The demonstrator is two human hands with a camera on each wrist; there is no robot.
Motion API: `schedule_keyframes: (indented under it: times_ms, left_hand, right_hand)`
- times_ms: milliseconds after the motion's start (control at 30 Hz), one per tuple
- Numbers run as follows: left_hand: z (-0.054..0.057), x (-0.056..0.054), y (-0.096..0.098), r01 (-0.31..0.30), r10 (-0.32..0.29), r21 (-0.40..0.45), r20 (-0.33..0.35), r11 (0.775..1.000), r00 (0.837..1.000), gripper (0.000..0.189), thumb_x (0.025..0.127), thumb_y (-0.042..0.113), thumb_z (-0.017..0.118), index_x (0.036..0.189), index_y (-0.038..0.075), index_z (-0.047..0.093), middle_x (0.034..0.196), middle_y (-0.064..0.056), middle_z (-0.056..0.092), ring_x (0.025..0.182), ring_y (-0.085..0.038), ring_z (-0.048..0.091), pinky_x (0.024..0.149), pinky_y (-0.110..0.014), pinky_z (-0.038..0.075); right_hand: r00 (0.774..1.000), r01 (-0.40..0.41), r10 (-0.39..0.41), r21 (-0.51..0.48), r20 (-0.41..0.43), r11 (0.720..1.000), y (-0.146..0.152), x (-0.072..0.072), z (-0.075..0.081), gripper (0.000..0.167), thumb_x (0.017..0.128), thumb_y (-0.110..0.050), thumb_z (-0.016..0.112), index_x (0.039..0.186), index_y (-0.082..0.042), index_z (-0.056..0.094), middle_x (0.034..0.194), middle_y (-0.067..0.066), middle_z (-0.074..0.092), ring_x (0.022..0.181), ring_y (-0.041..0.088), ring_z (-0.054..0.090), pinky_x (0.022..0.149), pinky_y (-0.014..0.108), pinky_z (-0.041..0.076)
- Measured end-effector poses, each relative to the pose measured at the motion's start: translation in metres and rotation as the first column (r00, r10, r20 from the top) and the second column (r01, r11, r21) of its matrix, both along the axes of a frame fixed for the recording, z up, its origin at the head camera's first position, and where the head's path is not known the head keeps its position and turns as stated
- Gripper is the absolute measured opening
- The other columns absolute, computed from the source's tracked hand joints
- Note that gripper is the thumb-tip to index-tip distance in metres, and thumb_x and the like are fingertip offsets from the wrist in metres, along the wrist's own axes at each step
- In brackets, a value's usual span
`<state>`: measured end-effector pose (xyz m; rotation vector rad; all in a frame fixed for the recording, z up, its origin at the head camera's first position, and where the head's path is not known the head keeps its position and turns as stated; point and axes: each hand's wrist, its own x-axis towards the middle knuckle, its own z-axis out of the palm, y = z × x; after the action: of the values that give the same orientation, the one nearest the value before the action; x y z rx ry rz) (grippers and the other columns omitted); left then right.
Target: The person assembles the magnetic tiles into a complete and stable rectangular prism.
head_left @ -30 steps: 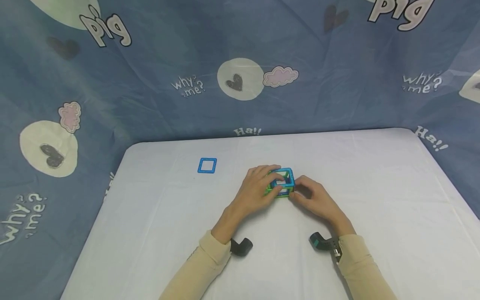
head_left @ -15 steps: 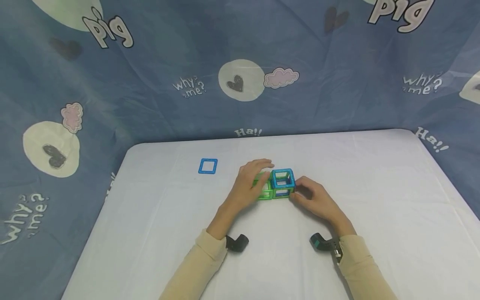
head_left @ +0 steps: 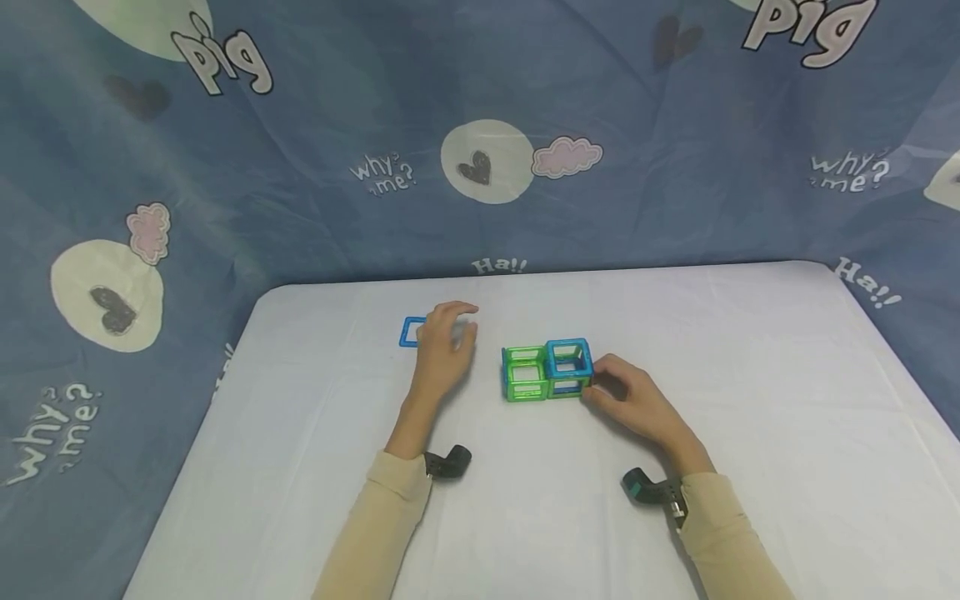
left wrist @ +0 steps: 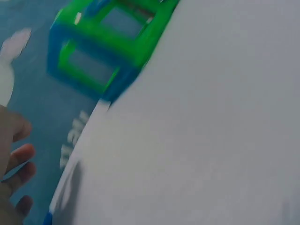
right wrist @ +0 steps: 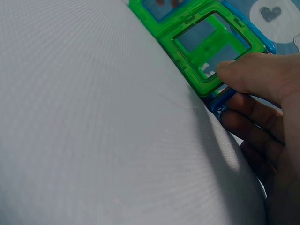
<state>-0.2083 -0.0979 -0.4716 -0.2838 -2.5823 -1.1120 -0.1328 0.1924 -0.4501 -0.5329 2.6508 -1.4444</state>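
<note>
In the head view, a structure of green and blue magnetic tiles (head_left: 551,363) stands mid-table: two box shapes side by side, the right one topped by a blue square. My right hand (head_left: 639,402) pinches its right end. The right wrist view has the thumb on a green square tile (right wrist: 184,64) and fingers curled behind. My left hand (head_left: 442,357) holds nothing, fingers loosely bent over a loose blue square tile (head_left: 405,333), partly hiding it; contact cannot be told. Blurred in the left wrist view are the structure (left wrist: 140,49) and the left fingers (left wrist: 21,157).
A white cloth covers the table (head_left: 750,375). Behind it hangs a blue printed curtain (head_left: 315,217). Small black cameras sit on the left wrist (head_left: 450,462) and the right wrist (head_left: 645,487).
My left hand has let go of the tile structure and moved left to the loose blue tile, uncovering the structure's left part. The right hand has stayed at the right end.
</note>
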Motion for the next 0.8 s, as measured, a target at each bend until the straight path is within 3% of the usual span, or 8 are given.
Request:
schedule_keyframes:
  times_ms: [167, 367, 600, 800]
  left_hand:
    - [-0.004, -0.006, -0.026, -0.103, 0.103, 0.025, 0.014, 0.994, 0.995, 0.026, 0.092, 0.018, 0.055, 0.118, 0.019, 0.059, 0.130, -0.003, 0.052, 0.124, -0.026, 0.044, 0.105, -0.051, 0.025]
    - [-0.010, -0.008, -0.041, -0.189, 0.188, 0.008, 0.022, 0.982, 0.982, 0.026, 0.091, 0.018, 0.057, 0.116, 0.019, 0.060, 0.130, -0.006, 0.052, 0.122, -0.029, 0.044, 0.102, -0.054, 0.026]
    - [-0.017, -0.005, -0.042, -0.326, 0.328, -0.041, 0.080, 0.945, 0.941, 0.042, 0.088, 0.032, 0.061, 0.126, 0.016, 0.054, 0.132, -0.014, 0.045, 0.121, -0.033, 0.040, 0.099, -0.054, 0.025]
    - [-0.018, -0.004, -0.036, -0.339, 0.357, -0.144, 0.123, 0.930, 0.926, 0.062, 0.085, 0.042, 0.062, 0.137, 0.014, 0.043, 0.135, -0.018, 0.036, 0.122, -0.035, 0.032, 0.100, -0.053, 0.023]
  right_hand:
    - [1.000, -0.006, 0.006, 0.000, -0.003, 1.000, 0.000, 0.000, 0.000, 0.020, 0.086, -0.008, 0.066, 0.105, -0.004, 0.062, 0.107, 0.009, 0.064, 0.117, 0.030, 0.055, 0.109, 0.049, 0.037]
    - [1.000, -0.008, 0.008, -0.002, -0.005, 1.000, 0.001, -0.001, -0.001, 0.020, 0.086, -0.009, 0.066, 0.105, -0.004, 0.062, 0.107, 0.008, 0.064, 0.118, 0.030, 0.055, 0.110, 0.049, 0.037]
    - [1.000, -0.012, 0.012, 0.000, -0.005, 1.000, 0.000, 0.000, -0.002, 0.020, 0.086, -0.009, 0.066, 0.105, -0.004, 0.062, 0.108, 0.007, 0.064, 0.118, 0.030, 0.055, 0.109, 0.049, 0.037]
    - [1.000, -0.005, 0.005, 0.007, -0.011, 1.000, 0.002, -0.001, -0.003, 0.020, 0.086, -0.009, 0.067, 0.104, -0.005, 0.062, 0.107, 0.007, 0.064, 0.118, 0.029, 0.056, 0.109, 0.048, 0.038]
